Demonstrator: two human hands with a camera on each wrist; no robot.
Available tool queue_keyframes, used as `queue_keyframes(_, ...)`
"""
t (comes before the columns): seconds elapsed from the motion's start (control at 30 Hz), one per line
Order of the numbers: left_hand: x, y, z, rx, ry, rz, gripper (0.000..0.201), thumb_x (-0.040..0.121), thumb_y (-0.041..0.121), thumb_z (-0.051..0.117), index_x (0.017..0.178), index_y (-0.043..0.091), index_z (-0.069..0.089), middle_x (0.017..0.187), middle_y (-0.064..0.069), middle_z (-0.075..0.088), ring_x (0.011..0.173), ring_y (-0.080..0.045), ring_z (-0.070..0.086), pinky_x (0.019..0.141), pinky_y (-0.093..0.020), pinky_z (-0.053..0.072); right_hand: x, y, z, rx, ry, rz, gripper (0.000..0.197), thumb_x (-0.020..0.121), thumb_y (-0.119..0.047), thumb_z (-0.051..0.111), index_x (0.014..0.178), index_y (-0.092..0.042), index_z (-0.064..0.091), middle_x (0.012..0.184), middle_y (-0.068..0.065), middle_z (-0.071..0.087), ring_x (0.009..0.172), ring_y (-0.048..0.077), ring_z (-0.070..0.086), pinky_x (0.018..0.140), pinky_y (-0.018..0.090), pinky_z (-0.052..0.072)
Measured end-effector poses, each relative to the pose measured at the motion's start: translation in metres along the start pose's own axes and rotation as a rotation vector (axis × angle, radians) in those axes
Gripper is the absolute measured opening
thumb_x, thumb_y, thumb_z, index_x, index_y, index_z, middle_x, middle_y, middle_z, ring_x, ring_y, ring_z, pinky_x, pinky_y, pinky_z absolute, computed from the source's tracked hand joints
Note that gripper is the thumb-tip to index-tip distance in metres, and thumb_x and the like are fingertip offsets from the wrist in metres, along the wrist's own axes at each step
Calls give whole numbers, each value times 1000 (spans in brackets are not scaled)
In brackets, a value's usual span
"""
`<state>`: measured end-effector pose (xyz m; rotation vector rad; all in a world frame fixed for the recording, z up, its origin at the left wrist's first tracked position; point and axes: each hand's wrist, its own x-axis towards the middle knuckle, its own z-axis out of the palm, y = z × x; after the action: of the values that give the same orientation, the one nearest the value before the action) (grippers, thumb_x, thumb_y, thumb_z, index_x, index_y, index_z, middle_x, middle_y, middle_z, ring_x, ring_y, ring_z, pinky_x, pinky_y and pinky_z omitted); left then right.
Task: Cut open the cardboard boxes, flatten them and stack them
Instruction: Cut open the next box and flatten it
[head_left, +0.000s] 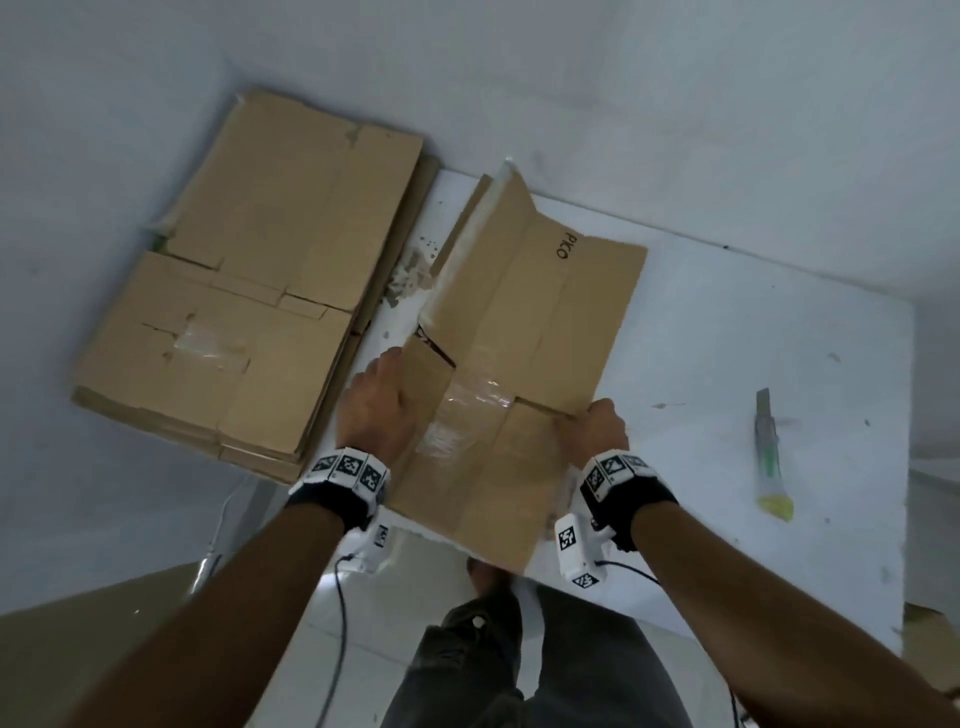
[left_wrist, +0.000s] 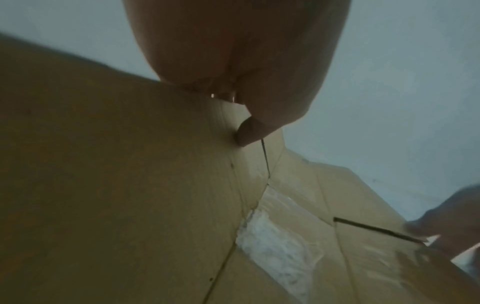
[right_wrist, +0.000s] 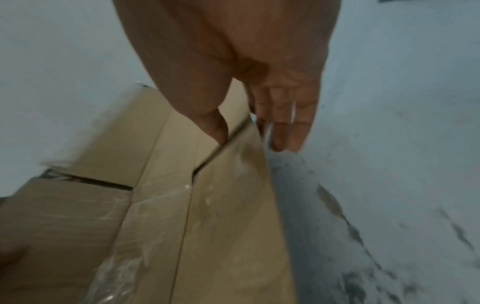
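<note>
A flattened brown cardboard box (head_left: 519, 322) with clear tape across its middle seam is held over the white table (head_left: 727, 338). My left hand (head_left: 376, 405) grips its left edge; the thumb (left_wrist: 246, 133) presses on the top face and the fingers are hidden behind the board. At the right edge, by a flap slit, my right hand (head_left: 597, 428) pinches the board with its thumb (right_wrist: 215, 127) on top and the fingers (right_wrist: 285, 123) below the edge. A stack of flattened boxes (head_left: 249, 270) lies to the left.
A utility knife (head_left: 771, 457) with a green and yellow handle lies on the table's right part. Walls close in behind and at the left. Camera cables (head_left: 337, 623) hang below my wrists, above my legs and the floor.
</note>
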<state>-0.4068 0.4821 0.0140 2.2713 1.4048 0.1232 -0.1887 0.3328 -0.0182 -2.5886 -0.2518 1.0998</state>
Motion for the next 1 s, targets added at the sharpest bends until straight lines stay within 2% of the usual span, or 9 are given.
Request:
queue_keyframes(0.1,22,-24,3,310,-14,87,62,90,9,59,151,8,44,129,-20,64,110,-44,59,91,-57,48,-5,-7,-16,-288,97,-114,92,90,-49,65,155,-6,16,157,16,22,136,40,35,103,53,43)
queue_keyframes(0.17,32,-28,7,398,-11,81,73,88,12,64,156,7,36,138,-20,59,116,-43,56,95,-58,45,5,-21,-31,-463,148,-350,91,91,-56,60,157,-14,15,161,12,15,138,40,31,105,54,38)
queue_keyframes(0.27,12,-14,23,287,-21,-103,92,89,34,68,162,13,18,166,-17,24,145,-44,29,117,-63,22,39,-62,-49,-693,99,-682,87,90,-65,54,156,-19,21,163,13,18,141,41,29,109,56,34)
queue_keyframes(0.37,-29,4,63,122,-109,-245,100,89,68,56,163,25,5,172,-7,-4,156,-39,0,122,-66,-1,88,-107,-49,-977,7,-834,95,87,-78,44,160,-26,11,168,10,3,150,43,14,117,64,20)
queue_keyframes(0.5,-62,12,108,68,-111,-363,113,75,97,33,163,34,0,172,-4,-12,156,-40,-9,117,-73,-9,138,-166,-41,-1128,-61,-907,103,80,-85,46,160,-40,-2,168,5,-16,152,45,-6,114,75,5)
queue_keyframes(0.7,-55,12,133,162,-151,-446,130,61,110,23,162,36,-13,166,-7,-32,150,-42,-30,112,-78,-11,178,-211,-21,-1229,-229,-869,138,51,-99,57,151,-49,-23,161,3,-36,149,46,-21,110,78,4)
queue_keyframes(0.87,-54,13,132,161,-178,-461,132,60,109,27,163,35,-11,167,-7,-30,152,-42,-27,113,-78,-7,179,-210,-22,-1203,-276,-831,141,49,-98,61,148,-50,-27,159,2,-41,147,43,-28,108,80,0)
queue_keyframes(0.93,-52,16,123,139,-195,-489,132,57,110,31,163,37,-1,170,-8,-19,154,-42,-20,114,-77,-7,169,-209,-26,-1169,-261,-843,139,54,-94,63,152,-46,-22,162,4,-34,150,43,-23,110,79,5)
queue_keyframes(1.0,-43,10,108,112,-124,-510,127,56,110,36,158,36,17,170,-11,4,155,-41,-1,117,-75,-2,163,-191,-33,-1030,-175,-807,134,65,-86,66,158,-34,-15,165,11,-24,152,43,-16,115,74,6)
